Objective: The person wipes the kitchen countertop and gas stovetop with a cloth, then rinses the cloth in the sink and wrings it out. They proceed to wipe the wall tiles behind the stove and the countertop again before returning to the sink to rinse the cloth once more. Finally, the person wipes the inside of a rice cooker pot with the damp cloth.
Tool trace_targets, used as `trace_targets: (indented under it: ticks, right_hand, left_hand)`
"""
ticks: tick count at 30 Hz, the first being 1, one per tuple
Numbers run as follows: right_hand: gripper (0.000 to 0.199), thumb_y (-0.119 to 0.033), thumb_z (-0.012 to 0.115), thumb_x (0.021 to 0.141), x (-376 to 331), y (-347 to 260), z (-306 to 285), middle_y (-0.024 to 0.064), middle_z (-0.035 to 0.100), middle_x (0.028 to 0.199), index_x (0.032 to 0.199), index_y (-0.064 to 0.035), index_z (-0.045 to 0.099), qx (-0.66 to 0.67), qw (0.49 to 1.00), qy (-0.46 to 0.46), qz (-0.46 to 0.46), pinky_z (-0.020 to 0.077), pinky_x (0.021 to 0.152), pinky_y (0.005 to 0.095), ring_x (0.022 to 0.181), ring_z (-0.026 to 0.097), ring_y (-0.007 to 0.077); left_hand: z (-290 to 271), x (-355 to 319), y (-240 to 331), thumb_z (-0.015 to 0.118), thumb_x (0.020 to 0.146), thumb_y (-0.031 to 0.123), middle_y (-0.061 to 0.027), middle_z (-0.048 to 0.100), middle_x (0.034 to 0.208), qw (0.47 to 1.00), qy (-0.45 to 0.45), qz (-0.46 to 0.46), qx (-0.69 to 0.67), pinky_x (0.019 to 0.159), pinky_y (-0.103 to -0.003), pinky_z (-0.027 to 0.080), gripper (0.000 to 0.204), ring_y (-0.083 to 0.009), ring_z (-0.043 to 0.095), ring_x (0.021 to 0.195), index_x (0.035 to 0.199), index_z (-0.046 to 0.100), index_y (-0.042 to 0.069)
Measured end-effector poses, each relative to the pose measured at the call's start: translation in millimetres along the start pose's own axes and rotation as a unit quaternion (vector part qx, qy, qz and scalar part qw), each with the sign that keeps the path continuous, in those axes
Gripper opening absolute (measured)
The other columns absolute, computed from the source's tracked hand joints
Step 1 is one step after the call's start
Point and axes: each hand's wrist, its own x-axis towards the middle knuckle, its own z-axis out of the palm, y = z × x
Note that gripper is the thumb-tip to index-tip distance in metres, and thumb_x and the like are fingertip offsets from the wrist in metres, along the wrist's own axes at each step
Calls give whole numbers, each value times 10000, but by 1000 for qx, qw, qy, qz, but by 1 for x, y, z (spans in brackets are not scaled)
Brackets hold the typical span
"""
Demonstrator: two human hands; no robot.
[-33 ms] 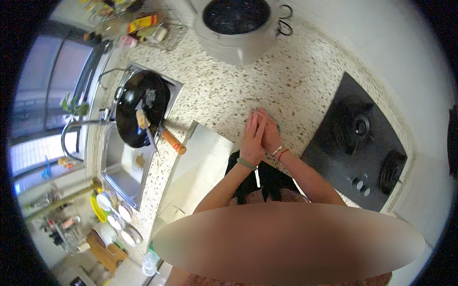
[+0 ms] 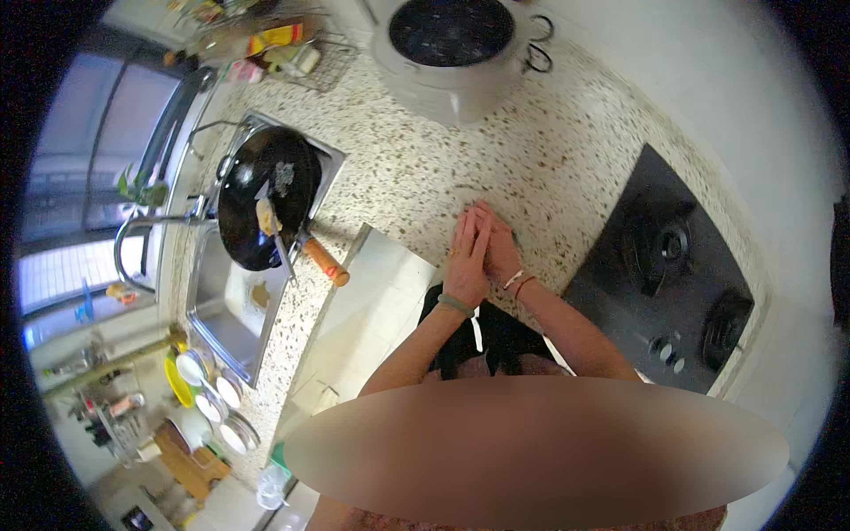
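My left hand (image 2: pixel 466 258) and my right hand (image 2: pixel 501 253) rest together at the near edge of the speckled countertop (image 2: pixel 425 190). The left fingers are stretched out, side by side, and lie partly against the right hand. The right hand's fingers also look extended, though the left hand covers some of them. I see nothing held in either. A small dark greenish bit shows beside the right hand, too little to name. A green band circles my left wrist; a white and a red one circle the right.
Left, a black wok (image 2: pixel 266 199) with a wooden handle and a spatula sits over the steel sink (image 2: pixel 221 323). On the right is a black gas hob (image 2: pixel 664 265). A grey rounded appliance (image 2: pixel 452 88) stands at the back beside black scissors (image 2: pixel 538 57). Several dishes (image 2: pixel 212 405) sit lower left.
The whole view has shifted slightly, with the counter things a little displaced in the picture. My hands stay together in the same place.
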Motion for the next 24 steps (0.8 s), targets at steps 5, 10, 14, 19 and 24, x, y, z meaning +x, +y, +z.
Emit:
trace_targets:
  ticks: [5, 10, 14, 19, 24]
  right_hand:
    - [396, -146, 544, 857, -6, -28, -19, 157, 503, 1268, 1223, 3, 514, -45, 992, -111, -34, 375, 1009, 444, 1231, 452, 327]
    - [505, -160, 478, 890, -7, -31, -24, 184, 346, 1439, 1346, 42, 399, -311, 918, -205, -137, 247, 1123, 423, 1377, 268, 324]
    - [603, -203, 467, 900, 44, -19, 10, 173, 210, 1520, 1427, 26, 283, -383, 879, -243, -145, 162, 1159, 412, 1428, 145, 299]
    - [655, -254, 462, 912, 110, -20, 44, 170, 156, 1535, 1456, 9, 211, -405, 872, -221, -164, 133, 1165, 410, 1435, 107, 293]
    - [749, -358, 498, 915, 203, -25, 85, 156, 125, 1543, 1480, -19, 143, -372, 895, -201, -140, 119, 1164, 417, 1439, 63, 296]
  left_hand:
    - [-11, -20, -11, 529, 795, -38, -201, 225, 1508, 997, -41, -65, -5, 1117, -466, 252, 697, -381, 246, 1382, 1442, 283, 37]
    - [7, -14, -20, 457, 888, 102, -200, 162, 1526, 967, -137, -113, 183, 1142, -481, 162, 637, -354, 144, 1419, 1439, 185, -63]
    - [-13, 33, -48, 453, 891, 115, -205, 119, 1535, 949, -140, -131, 251, 1148, -472, 133, 659, -361, 102, 1426, 1448, 152, -69]
    - [-52, 89, -88, 425, 882, 91, -200, 112, 1540, 935, -177, -135, 275, 1155, -469, 121, 656, -347, 82, 1434, 1453, 142, -63]
    - [-81, 164, -159, 422, 914, 127, -158, 61, 1558, 913, -188, -144, 332, 1164, -438, 101, 661, -313, 50, 1442, 1475, 105, -21]
